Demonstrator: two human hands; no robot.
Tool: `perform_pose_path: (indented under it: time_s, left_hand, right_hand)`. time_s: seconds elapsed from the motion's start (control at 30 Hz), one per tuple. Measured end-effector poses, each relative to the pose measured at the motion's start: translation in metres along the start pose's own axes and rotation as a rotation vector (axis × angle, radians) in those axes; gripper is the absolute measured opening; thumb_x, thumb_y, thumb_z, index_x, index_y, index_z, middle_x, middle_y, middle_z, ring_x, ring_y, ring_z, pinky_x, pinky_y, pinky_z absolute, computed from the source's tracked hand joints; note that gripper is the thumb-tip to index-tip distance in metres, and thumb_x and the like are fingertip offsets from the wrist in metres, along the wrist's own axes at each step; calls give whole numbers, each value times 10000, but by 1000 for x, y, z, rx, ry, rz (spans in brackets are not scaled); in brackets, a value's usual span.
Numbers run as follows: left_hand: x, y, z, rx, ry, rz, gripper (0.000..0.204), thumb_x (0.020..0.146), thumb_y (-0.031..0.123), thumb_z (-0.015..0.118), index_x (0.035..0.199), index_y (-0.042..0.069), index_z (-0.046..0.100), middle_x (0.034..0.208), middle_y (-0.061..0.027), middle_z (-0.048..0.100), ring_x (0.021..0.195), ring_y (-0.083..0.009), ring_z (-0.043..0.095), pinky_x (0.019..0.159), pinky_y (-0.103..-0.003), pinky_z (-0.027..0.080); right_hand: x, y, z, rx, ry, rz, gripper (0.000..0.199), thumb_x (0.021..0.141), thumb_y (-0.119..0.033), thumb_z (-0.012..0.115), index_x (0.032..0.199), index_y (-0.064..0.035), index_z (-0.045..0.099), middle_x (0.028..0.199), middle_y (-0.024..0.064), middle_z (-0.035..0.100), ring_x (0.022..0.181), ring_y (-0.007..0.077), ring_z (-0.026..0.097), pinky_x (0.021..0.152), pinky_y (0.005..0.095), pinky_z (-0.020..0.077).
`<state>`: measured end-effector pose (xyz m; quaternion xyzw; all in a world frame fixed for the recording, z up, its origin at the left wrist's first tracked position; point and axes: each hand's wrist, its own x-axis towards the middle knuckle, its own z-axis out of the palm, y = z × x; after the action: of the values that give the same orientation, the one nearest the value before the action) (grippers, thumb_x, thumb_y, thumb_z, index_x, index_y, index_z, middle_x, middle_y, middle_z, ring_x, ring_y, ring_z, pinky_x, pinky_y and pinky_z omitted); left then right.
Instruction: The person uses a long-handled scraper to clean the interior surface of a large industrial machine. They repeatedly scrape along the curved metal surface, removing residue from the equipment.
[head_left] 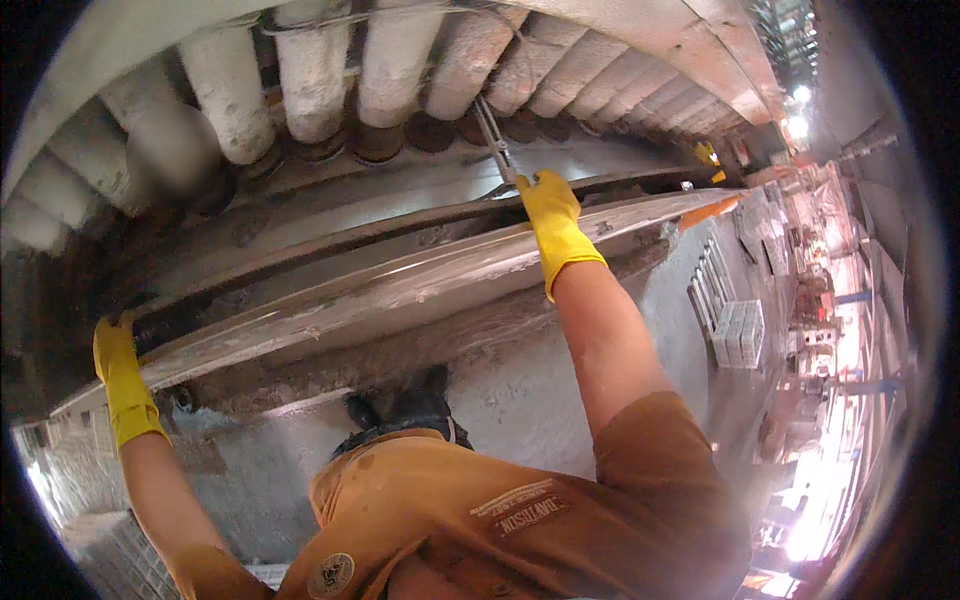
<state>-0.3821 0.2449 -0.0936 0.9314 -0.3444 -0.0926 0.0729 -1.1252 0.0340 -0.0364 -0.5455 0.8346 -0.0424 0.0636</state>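
Both my hands wear yellow rubber gloves and are spread wide along a long, pale, dirt-marked metal ledge (pixel 400 275). My right hand (pixel 552 218) is at the ledge's far side, fingers bent at the lower end of a thin metal bar (pixel 493 138) that slants up between thick cylinders. Its grip looks closed on the bar, partly hidden by the glove. Out at the left end, my left hand (pixel 120 375) curls its fingers over the ledge's edge. What lies under those fingertips is too dark to make out.
A row of thick, pale, crusted cylinders (pixel 315 85) hangs above the dark trough behind the ledge. To the right stand a stack of grey blocks (pixel 738 333) and a slatted rack (pixel 711 285). An orange piece (pixel 710 211) sits at the ledge's right end. Concrete floor (pixel 520 400) lies below.
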Motion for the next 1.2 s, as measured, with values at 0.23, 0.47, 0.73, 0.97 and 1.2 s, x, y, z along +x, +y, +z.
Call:
perform_pose_path:
  time_s: [0.23, 0.47, 0.73, 0.97, 1.2]
  left_hand:
    - [8, -23, 3, -49, 27, 87, 546, 977, 457, 630, 1322, 36, 672, 1313, -196, 696, 1206, -395, 655, 1001, -477, 513]
    - [-28, 5, -26, -169, -65, 42, 596, 982, 459, 645, 1386, 21, 623, 1371, -209, 654, 1154, -373, 677, 975, -483, 525]
    - [45, -82, 21, -38, 57, 91, 687, 981, 474, 658, 1494, 35, 533, 1452, -236, 590, 1186, -387, 665, 854, -488, 615]
    - [4, -37, 14, -146, 77, 30, 551, 985, 436, 643, 1280, -28, 669, 1319, -233, 687, 1189, -404, 654, 1024, -453, 497]
    - [-22, -18, -4, -71, 79, 65, 546, 985, 428, 653, 1306, -14, 654, 1324, -235, 679, 1173, -401, 658, 1007, -455, 507]
  right_hand:
    - [-11, -1, -9, 25, 18, -1, 643, 924, -576, 638, 1352, -96, 669, 1338, 194, 682, 1246, 379, 644, 1054, 470, 497]
    - [-19, 8, -8, 54, 41, 24, 561, 919, -538, 650, 1232, -76, 708, 1260, 204, 708, 1175, 398, 670, 993, 484, 523]
    - [-26, -1, -15, 72, 79, -32, 548, 923, -533, 650, 1206, -68, 712, 1239, 208, 712, 1164, 397, 671, 987, 480, 528]
    - [-27, 12, -4, 58, 117, -21, 531, 948, -531, 635, 1210, -75, 702, 1230, 194, 715, 1170, 384, 668, 989, 479, 527]
    - [-27, 8, -10, 52, 35, -7, 560, 943, -548, 628, 1240, -78, 690, 1248, 196, 709, 1184, 380, 662, 999, 472, 521]
